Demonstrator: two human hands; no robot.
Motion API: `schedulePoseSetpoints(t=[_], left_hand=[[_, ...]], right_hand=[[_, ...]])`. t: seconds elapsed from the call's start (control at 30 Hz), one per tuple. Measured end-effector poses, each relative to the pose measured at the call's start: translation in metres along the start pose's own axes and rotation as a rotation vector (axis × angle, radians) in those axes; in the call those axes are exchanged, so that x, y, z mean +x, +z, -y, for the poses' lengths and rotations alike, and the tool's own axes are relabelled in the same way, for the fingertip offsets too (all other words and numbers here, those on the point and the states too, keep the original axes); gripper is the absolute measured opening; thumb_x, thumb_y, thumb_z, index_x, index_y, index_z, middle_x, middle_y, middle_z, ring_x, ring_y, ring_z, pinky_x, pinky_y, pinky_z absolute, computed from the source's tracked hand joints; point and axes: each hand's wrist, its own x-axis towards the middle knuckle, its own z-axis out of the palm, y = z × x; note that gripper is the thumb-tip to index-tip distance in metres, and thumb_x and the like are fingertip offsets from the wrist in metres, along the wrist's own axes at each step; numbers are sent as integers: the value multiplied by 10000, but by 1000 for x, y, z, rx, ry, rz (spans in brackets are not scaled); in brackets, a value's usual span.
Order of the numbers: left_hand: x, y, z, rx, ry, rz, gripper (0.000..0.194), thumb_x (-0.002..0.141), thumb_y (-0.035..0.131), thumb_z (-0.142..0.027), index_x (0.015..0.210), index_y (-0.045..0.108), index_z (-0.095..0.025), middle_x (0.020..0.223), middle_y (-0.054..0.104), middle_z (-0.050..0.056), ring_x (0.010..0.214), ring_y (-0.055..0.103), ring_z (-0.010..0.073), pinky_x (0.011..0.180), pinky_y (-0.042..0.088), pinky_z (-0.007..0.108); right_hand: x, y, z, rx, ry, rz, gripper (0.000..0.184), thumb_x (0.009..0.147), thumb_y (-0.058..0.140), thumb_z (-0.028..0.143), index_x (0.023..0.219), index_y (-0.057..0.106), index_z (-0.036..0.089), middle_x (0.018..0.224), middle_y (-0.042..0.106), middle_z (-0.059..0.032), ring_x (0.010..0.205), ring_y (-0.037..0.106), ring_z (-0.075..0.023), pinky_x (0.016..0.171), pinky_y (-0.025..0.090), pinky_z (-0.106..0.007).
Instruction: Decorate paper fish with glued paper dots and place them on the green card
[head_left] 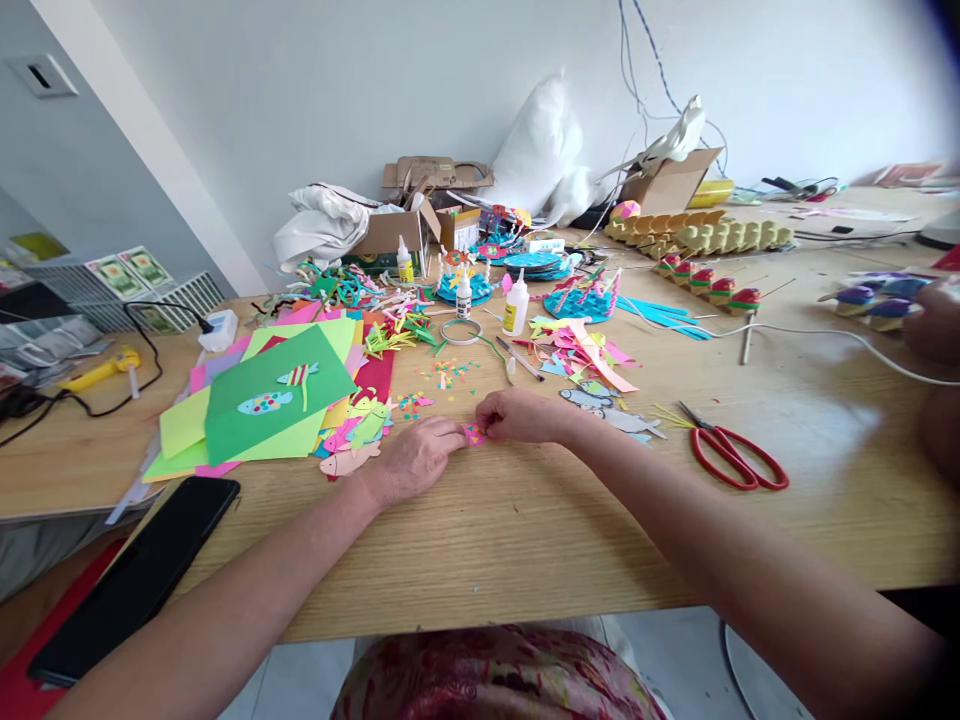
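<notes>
A small pink paper piece [474, 434] with coloured dots on it lies on the table between my hands. The fingertips of my left hand [424, 455] are closed together on its left edge. My right hand [521, 415] is in a pinch at its right side; whatever those fingertips hold is hidden. Just beyond lie scattered paper dots [446, 375] in orange, green and yellow. Cut-out paper fish [367, 425] are heaped to the left of my left hand. Grey paper fish [619, 420] lie to the right of my right hand.
Red-handled scissors [739, 455] lie at right, glue bottles [516, 305] and a tape roll [460, 332] ahead. Coloured sheets [262, 400] and a phone [135, 580] are at left. A white cable [832, 345] crosses the right side, near another person's hand [934, 325].
</notes>
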Motion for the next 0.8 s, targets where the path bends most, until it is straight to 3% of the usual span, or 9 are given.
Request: schedulePoseSetpoints(t=[0.3,0.57,0.8], left_hand=[[-1,1,1,-10,-13,9,375,740,365,5,1028,532,-167,1014,563,43,965,488,147,864,409,296],[-1,2,2,-1,0,3,346,745,366,-8,999,543,-162,998,566,45,952,494,148,861,414,294],[-1,1,1,-10,-12,9,371,733,359,10,1007,541,-162,1000,566,46,959,492,147,863,413,295]], right_hand=[[-5,-8,3,20,49,17,201,636,457,130,755,614,168,715,619,0,627,505,-106,509,330,-175],[0,1,5,-107,-3,-21,209,627,459,137,745,627,174,767,630,-24,689,519,-124,584,346,-189],[-4,-3,5,16,11,21,194,645,445,152,756,603,169,696,603,3,615,497,-101,506,323,-171]])
